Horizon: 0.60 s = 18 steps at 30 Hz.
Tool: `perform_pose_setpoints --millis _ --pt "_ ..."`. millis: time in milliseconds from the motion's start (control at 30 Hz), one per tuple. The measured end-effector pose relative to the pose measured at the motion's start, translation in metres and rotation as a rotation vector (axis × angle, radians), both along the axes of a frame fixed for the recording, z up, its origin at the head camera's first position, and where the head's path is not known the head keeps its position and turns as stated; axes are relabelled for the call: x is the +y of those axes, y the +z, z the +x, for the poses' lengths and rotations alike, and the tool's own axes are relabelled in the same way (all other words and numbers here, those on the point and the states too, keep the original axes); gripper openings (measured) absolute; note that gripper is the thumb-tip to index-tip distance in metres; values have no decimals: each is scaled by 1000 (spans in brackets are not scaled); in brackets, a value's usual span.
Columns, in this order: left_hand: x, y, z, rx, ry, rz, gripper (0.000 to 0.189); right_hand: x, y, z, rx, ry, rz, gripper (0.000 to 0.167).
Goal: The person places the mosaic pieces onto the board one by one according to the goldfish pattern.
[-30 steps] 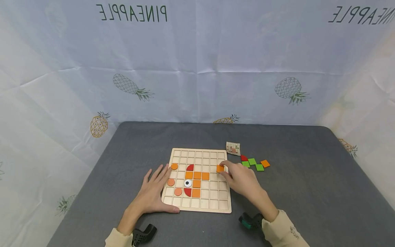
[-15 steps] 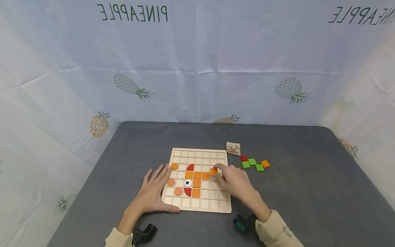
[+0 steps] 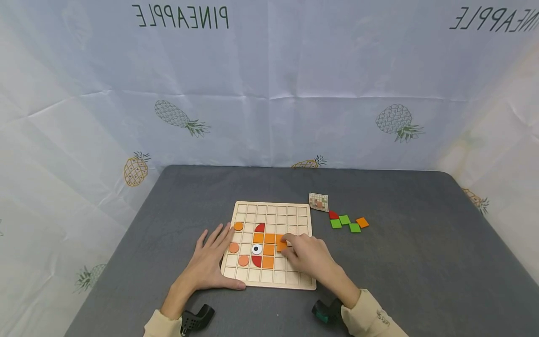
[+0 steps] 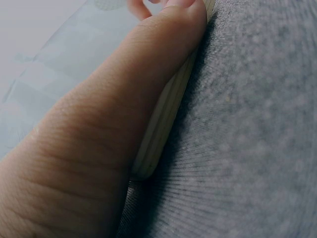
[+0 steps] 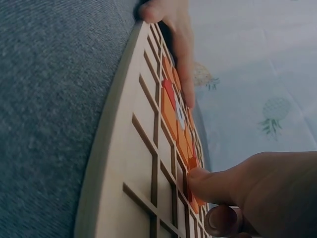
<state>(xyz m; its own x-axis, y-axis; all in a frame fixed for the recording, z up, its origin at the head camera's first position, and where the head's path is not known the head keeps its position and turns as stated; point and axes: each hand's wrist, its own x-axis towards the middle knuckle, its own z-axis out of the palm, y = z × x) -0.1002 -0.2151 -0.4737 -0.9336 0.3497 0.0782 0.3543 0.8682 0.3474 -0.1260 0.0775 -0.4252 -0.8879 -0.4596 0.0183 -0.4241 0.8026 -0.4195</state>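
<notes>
My left hand lies with fingers spread at the left edge of a wooden grid board. In the left wrist view, its thumb lies along the board's near edge. Right of the board's centre, my right hand pinches an orange square tile between thumb and forefinger, partly hidden by them. Set in the grid beside it are several orange squares, a black-and-white eye disc and two red rounded pieces. One orange disc and two peach discs sit near the left hand.
Several green squares, a red piece and an orange square lie on the dark grey table, right of the board. A small printed grid card lies by the board's far right corner. A pineapple-print cloth hangs behind.
My right hand has carried the orange square tile leftward and nearer over the grid, from the right-hand columns to the orange squares. The left hand has stayed put.
</notes>
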Motion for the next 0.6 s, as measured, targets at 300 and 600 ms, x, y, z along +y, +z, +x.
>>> perform_pose_setpoints --millis 300,600 --pt "0 -1 -1 2 -1 -9 141 -2 -3 2 53 43 -14 24" --pt "0 -1 -1 -4 3 -3 141 -2 -4 4 16 36 -25 25"
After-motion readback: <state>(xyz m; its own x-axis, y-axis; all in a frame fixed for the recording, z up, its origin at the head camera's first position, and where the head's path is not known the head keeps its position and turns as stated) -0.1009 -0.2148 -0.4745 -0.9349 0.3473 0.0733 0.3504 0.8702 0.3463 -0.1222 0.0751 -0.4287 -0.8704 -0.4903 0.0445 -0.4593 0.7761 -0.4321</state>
